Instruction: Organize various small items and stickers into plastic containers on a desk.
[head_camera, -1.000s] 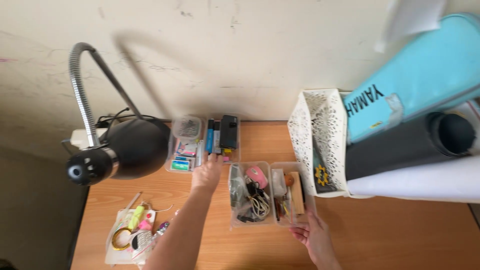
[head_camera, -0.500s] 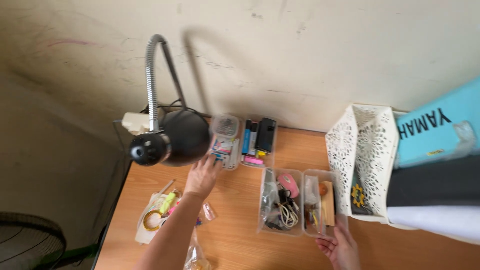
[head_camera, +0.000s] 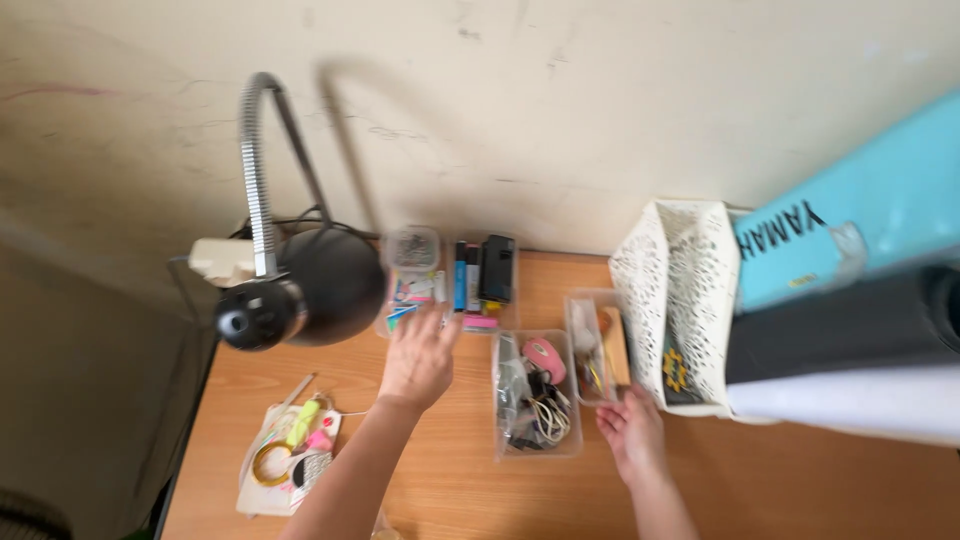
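I am resting my left hand (head_camera: 420, 355), fingers spread and gripping nothing, against the clear box (head_camera: 410, 280) of bright, colourful slips beside the black lamp (head_camera: 305, 290). My right hand (head_camera: 632, 432) is touching the near end of the narrow clear tray (head_camera: 592, 345), beside the white lattice basket (head_camera: 675, 290); I cannot tell whether it is grasping. A turquoise package (head_camera: 860, 240) is lying far right.

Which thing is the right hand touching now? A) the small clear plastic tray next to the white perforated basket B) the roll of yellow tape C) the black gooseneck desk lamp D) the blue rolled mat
A: the right hand has its fingertips at the near end of the small clear plastic tray that sits beside the white perforated basket; the left hand is over by the clear box of coloured items.
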